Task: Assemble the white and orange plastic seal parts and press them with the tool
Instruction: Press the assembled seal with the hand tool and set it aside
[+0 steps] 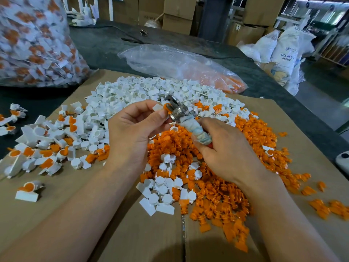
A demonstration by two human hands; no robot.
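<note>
Sitting at the tips of the left hand's point(132, 129) digits, a white and orange seal point(164, 107) is held above the heaps, its white tab pointing left and its orange round face turned towards the tool point(179, 110). The thumb pinches it from the near side, with the fingers curled behind it; how many fingers touch it cannot be told. The tool's metal head lies right against the seal on its right side, and the jaws seem to close around the orange part, though blur hides the exact contact. The right hand point(222, 148) wraps its curled fingers around the tool's cloth-wound handle point(199, 132), which slants down and to the right from the head.

Below the hands, loose white parts point(136, 91) are heaped on the far side and orange parts point(217, 167) on the near right, with some white ones mixed in. Assembled pieces point(43, 144) are scattered to the left. All rest on flattened cardboard point(75, 214) over a dark table point(98, 40). A clear bag point(179, 63) with orange pieces inside lies beyond the heaps, and a large bag point(28, 44) full of white and orange pieces stands at far left. White sacks point(283, 48) and boxes point(177, 12) stand behind.
</note>
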